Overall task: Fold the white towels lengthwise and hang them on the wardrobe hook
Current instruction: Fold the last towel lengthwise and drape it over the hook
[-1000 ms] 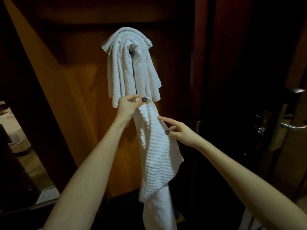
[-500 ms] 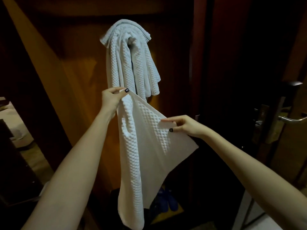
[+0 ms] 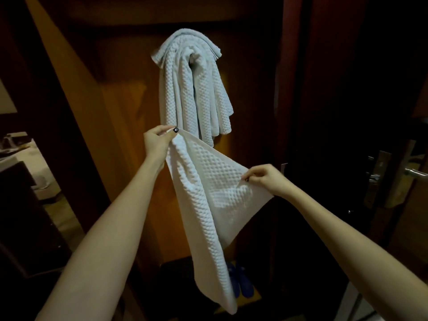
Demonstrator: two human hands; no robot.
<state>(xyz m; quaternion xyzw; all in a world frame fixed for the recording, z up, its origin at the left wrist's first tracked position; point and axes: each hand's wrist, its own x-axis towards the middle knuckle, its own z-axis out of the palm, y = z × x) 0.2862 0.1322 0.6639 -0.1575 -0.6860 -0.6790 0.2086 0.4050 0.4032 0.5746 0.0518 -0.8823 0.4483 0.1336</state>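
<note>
Wider-spread now, towel (image 3: 203, 181) hangs pinched between left hand (image 3: 157, 141) and right hand (image 3: 266, 179).

Hung towels (image 3: 194, 89) crowd just above the left fingers (image 3: 160, 130); the held towel (image 3: 203, 193) spans to the right fingers (image 3: 257, 173); right of those, open air reaches the door handle (image 3: 415, 173).

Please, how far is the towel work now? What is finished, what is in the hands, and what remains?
Done: hung towels drape in a bunch high on the wardrobe panel; the hook under them is hidden. In hand: the left hand pinches the top corner of the held towel and the right hand pinches its side edge, spreading it open. Left: fold this towel lengthwise and hang it too.
</note>
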